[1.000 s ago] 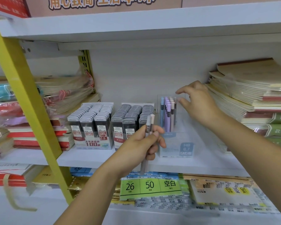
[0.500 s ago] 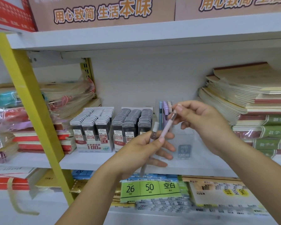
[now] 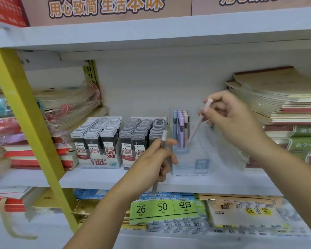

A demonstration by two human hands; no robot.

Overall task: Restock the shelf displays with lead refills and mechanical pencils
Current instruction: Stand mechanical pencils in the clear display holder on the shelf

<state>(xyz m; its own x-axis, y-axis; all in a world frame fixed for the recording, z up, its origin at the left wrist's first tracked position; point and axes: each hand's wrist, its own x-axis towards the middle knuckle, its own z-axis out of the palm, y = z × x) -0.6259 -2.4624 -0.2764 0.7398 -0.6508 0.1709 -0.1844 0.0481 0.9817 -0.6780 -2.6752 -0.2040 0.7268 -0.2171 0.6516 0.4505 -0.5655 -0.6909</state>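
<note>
A clear pencil display box (image 3: 201, 159) stands on the white shelf (image 3: 104, 178), with several blue, purple and pink mechanical pencils (image 3: 180, 126) upright in its back-left corner. My right hand (image 3: 230, 115) pinches a pale pink pencil (image 3: 197, 124) near its top; its tip slants down into the box beside the others. My left hand (image 3: 154, 162) grips a grey pencil (image 3: 163, 139) upright in front of the box. Two trays of dark lead refill cases (image 3: 99, 137) (image 3: 142, 135) sit left of the box.
Stacked notebooks (image 3: 284, 108) fill the shelf's right side, close to my right hand. Wrapped booklets (image 3: 65, 105) pile up at the left behind a slanted yellow ladder rail (image 3: 25, 114). The shelf below holds paper packs with a green label (image 3: 162, 207).
My right hand took the pink pencil from my left hand and carried it up and right, then lowered its tip into the box. My left hand keeps one grey pencil.
</note>
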